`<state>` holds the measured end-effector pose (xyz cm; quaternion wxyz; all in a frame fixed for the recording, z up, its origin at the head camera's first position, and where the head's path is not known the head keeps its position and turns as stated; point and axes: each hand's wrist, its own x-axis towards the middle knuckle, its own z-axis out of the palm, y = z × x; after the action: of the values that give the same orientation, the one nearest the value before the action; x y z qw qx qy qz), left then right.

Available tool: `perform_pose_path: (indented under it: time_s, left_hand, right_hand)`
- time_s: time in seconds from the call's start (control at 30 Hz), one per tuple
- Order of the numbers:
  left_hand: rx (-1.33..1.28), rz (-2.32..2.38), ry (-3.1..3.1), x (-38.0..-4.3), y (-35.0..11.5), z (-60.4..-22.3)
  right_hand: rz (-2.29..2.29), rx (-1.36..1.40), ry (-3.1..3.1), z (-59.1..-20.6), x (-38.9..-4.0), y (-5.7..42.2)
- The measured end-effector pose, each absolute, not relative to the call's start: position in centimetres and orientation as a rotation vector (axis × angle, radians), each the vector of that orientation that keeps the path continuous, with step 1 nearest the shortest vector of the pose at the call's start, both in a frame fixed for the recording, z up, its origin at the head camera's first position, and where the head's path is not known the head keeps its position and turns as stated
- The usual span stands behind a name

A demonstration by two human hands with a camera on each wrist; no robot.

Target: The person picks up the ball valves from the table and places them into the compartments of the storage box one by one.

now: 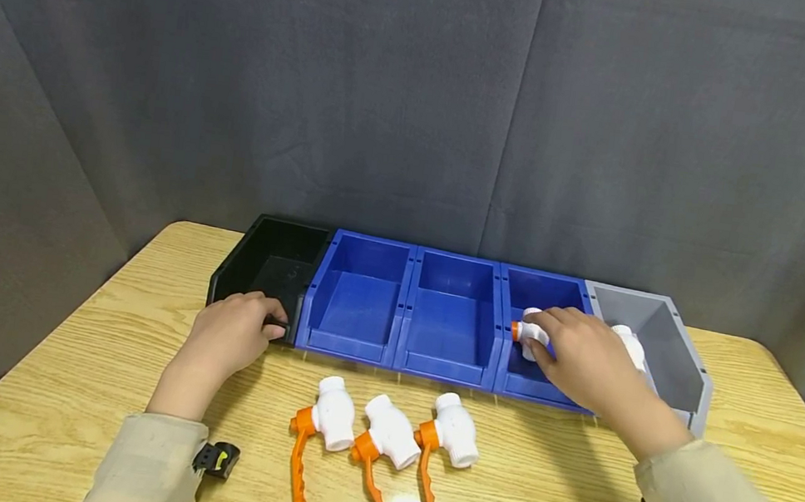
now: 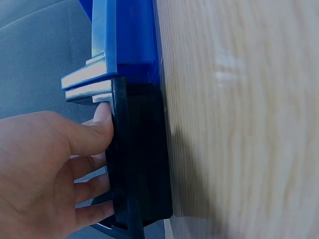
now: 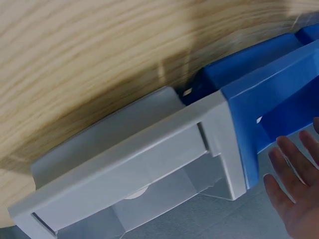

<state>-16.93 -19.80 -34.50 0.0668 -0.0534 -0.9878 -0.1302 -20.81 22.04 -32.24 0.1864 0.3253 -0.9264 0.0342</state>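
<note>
Head cam: fwd/down, wide over desk [image 1: 525, 484]. L wrist: close, sideways, on black bin [image 2: 142, 159]. R wrist: close, tilted, gray bin [image 3: 129, 172]; head shares both.

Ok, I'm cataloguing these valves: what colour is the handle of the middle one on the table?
The handle is orange, seen best in the head view.

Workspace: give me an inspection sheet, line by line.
Surface: wood-grain table.
Job's things: three white valves with orange handles on the table; another valve at the rightmost blue bin; white part in the grey bin, partly hidden.
Clutter: nothing seen.
Grips: left grip holds the black bin at its front; right grip is at that other valve, whether closed on it unclear.
Cables: nothing seen.
Surroundings: grey curtain behind.
</note>
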Motion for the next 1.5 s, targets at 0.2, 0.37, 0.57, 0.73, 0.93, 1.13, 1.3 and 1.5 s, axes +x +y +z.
perform_pose_path:
  time_s: [0.2, 0.37, 0.57, 0.73, 0.93, 1.13, 1.3, 1.5]
  left_hand:
    - [-0.165, -0.398, -2.974, -16.9, -19.8, -34.6]
    - [-0.155, -0.396, -2.976, -16.8, -19.7, -34.6]
    - [-0.173, -0.396, -2.980, -17.0, -19.4, -34.6]
    - [-0.161, -0.400, -2.980, -16.9, -19.3, -34.6]
    - [-0.160, -0.399, -2.978, -16.8, -19.4, -34.5]
    - [-0.156, -0.398, -2.969, -16.8, -19.6, -34.5]
    - [-0.149, -0.397, -2.972, -16.8, -19.7, -34.5]
    - [-0.150, -0.391, -2.972, -16.9, -19.8, -34.5]
  right_hand:
    - [0.158, 0.941, -2.532, -32.5, -19.6, 21.6]
    - [0.175, 0.998, -2.445, -32.9, -18.6, 21.1]
    - [0.203, 1.041, -2.374, -33.0, -17.4, 20.7]
    - [0.227, 1.034, -2.368, -33.0, -16.5, 20.2]
    - [0.247, 1.070, -2.346, -33.2, -15.7, 19.4]
    - [0.262, 1.096, -2.351, -33.4, -14.9, 18.4]
    - [0.267, 1.124, -2.332, -33.8, -14.5, 17.6]
    - [0.287, 1.130, -2.348, -34.2, -13.9, 16.6]
